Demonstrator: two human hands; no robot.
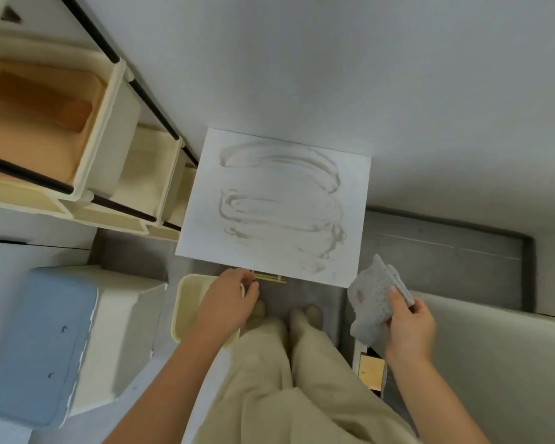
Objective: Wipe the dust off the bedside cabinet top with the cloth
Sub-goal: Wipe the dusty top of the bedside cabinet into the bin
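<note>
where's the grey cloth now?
Head view, lower right: the grey perforated cloth is held in the right hand, off the near right corner of the white cabinet top.

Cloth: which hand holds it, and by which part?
The right hand grips the cloth along its right side, thumb on top. The left hand is curled by the front edge of the cabinet top; whether it holds anything cannot be told.

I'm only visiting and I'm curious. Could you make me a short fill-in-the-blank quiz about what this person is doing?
1. The right hand holds a grey ____.
2. The white cabinet top shows smeared streaks of ____.
3. The storage box at the left has a lid coloured ____.

Missing words: cloth; dust; blue.
</note>
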